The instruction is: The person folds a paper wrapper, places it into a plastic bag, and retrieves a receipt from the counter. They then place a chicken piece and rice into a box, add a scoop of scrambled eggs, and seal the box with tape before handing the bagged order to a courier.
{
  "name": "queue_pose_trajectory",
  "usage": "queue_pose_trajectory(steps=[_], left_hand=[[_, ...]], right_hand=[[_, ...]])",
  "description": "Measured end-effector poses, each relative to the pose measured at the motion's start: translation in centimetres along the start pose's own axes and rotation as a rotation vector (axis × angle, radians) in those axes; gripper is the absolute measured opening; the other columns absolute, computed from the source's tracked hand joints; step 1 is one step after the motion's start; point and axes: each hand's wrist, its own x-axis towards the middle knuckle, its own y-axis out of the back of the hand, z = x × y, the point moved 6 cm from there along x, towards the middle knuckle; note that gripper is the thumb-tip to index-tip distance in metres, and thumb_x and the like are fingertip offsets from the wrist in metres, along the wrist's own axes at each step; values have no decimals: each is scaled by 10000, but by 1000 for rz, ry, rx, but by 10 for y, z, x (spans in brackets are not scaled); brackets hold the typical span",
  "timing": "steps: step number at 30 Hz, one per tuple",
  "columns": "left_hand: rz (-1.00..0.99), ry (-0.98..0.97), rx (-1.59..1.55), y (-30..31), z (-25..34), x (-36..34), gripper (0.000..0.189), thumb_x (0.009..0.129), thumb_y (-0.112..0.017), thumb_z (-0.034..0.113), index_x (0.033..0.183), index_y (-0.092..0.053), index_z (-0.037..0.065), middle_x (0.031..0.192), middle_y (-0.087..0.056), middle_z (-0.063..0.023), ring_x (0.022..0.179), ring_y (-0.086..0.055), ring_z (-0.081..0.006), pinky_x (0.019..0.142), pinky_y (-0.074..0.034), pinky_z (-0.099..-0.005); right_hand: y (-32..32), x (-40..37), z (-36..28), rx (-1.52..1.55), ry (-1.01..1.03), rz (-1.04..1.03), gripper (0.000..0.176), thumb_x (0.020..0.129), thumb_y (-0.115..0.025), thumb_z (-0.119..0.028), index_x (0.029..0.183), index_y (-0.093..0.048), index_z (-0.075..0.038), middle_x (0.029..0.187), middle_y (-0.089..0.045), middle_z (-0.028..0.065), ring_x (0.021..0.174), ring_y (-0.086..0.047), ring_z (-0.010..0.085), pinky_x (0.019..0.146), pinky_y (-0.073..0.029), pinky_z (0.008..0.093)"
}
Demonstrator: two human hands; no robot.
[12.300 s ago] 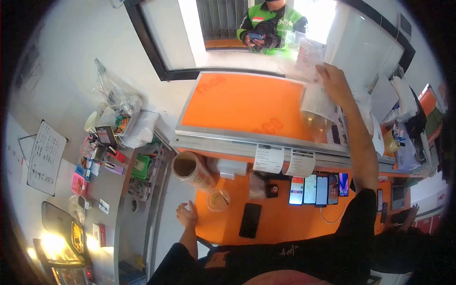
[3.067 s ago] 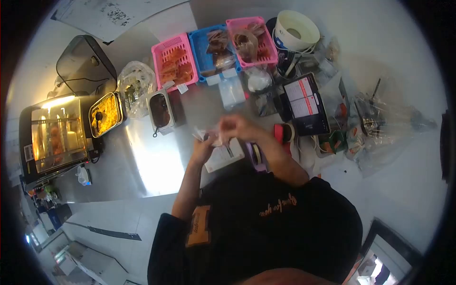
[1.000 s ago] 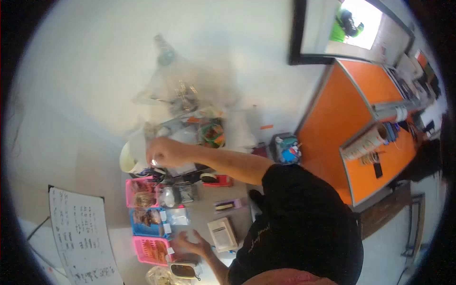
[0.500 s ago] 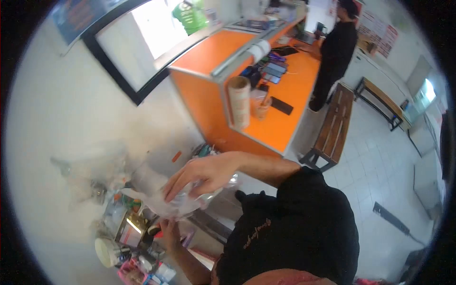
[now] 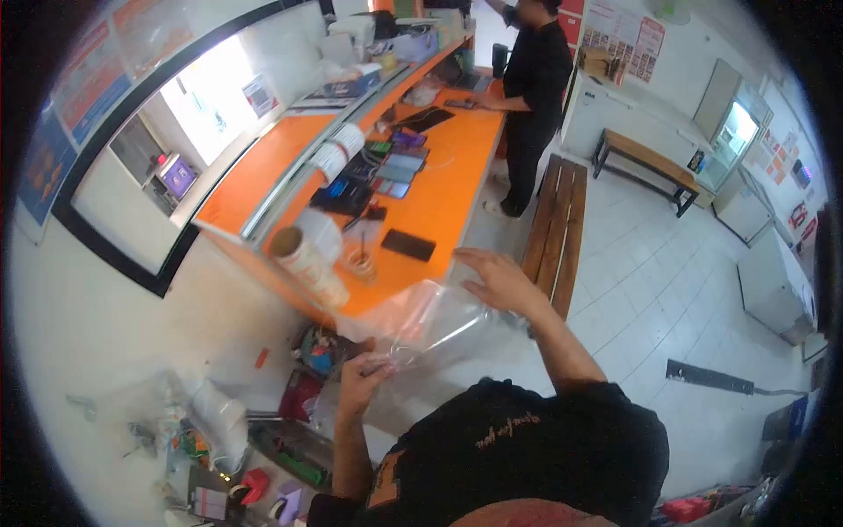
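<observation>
My left hand is closed on the near left edge of a clear plastic bag. The thin bag stretches across in front of my chest, beside the near end of the orange counter. My right hand is over the bag's far right part, its index finger stretched out and its thumb apart. Whether that palm touches the film is hard to tell. On the counter close by are a large roll of printed film, a plastic cup and a dark phone.
The orange counter carries several phones and a paper roll. A person in black stands at its far side. A wooden bench runs alongside. Lower left, a cluttered shelf holds a tape dispenser and crumpled plastic.
Both hands have moved up and right from the cluttered shelf to the counter's near end, bringing the clear bag, which is now spread out. My view has turned right.
</observation>
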Motion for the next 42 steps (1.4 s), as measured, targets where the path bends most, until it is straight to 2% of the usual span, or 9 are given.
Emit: queue_pose_trajectory(steps=[3, 7, 14, 23, 27, 30, 35, 39, 42], left_hand=[[29, 140, -235, -70, -45, 61, 249, 890, -642, 45, 1122, -612, -42, 987, -677, -106, 964, -651, -199, 838, -533, -316], [-126, 275, -224, -180, -73, 121, 251, 868, -654, 38, 1105, -598, -24, 1021, -659, -86, 952, -630, -159, 819, -517, -290], [-268, 14, 218, -273, -94, 194, 261, 768, -762, 80, 941, -572, 33, 890, -623, -32, 839, -607, -128, 757, -508, -299], [337, -82, -571, -183, -97, 341, 284, 888, -641, 55, 774, -394, 137, 688, -495, 17, 657, -533, -106, 576, -428, -236], [248, -112, -186, -207, -55, 393, 196, 912, -606, 71, 809, -440, 94, 704, -533, 6, 679, -551, -119, 602, -449, -261], [88, -385, 320, -248, 6, 404, 114, 876, -602, 47, 866, -489, 54, 715, -564, -46, 675, -567, -164, 614, -468, -311], [-272, -487, 942, -316, 47, 381, 184, 794, -592, 23, 970, -547, 50, 774, -602, -148, 714, -620, -323, 669, -502, -424], [65, -845, 1283, -266, -23, 391, 281, 804, -578, 13, 1079, -550, 66, 800, -628, -143, 715, -625, -386, 693, -508, -473], [139, -437, 818, -220, -110, 412, 183, 871, -554, 25, 1050, -544, 56, 829, -616, -131, 719, -627, -320, 659, -502, -427]], right_hand=[[38, -38, 28, -368, -108, 145, 399, 873, -620, -283, 1187, -610, -37, 1235, -591, 221, 1149, -566, 346, 882, -494, 440], [-23, -86, 102, 366, -428, -290, 380, 879, -659, -362, 899, -666, 18, 816, -670, 158, 666, -651, 274, 643, -522, 373], [-43, -105, 195, 772, -457, -125, 294, 768, -747, -248, 804, -632, 19, 841, -675, 192, 737, -659, 351, 664, -515, 402], [99, -122, 351, -257, -896, 499, 264, 774, -686, -173, 638, -509, -31, 627, -582, 180, 623, -584, 385, 573, -459, 460], [90, -87, 388, -174, -959, 290, 317, 756, -712, -197, 1013, -553, -103, 794, -646, 120, 724, -605, 400, 682, -512, 435], [108, -9, 312, -263, -427, 413, 614, 775, -736, -319, 1294, -475, -119, 1027, -624, 189, 872, -619, 414, 752, -513, 475], [53, 26, 326, -50, -540, 382, 510, 766, -698, -144, 1239, -508, -128, 1069, -586, 182, 889, -613, 387, 726, -523, 452], [81, -9, 346, -250, -729, 398, 453, 744, -668, -81, 1172, -531, -135, 942, -628, 192, 848, -637, 403, 699, -523, 485], [57, -34, 374, -195, -867, 49, 478, 750, -649, -76, 1198, -499, -151, 908, -636, 231, 840, -647, 422, 692, -523, 514]])
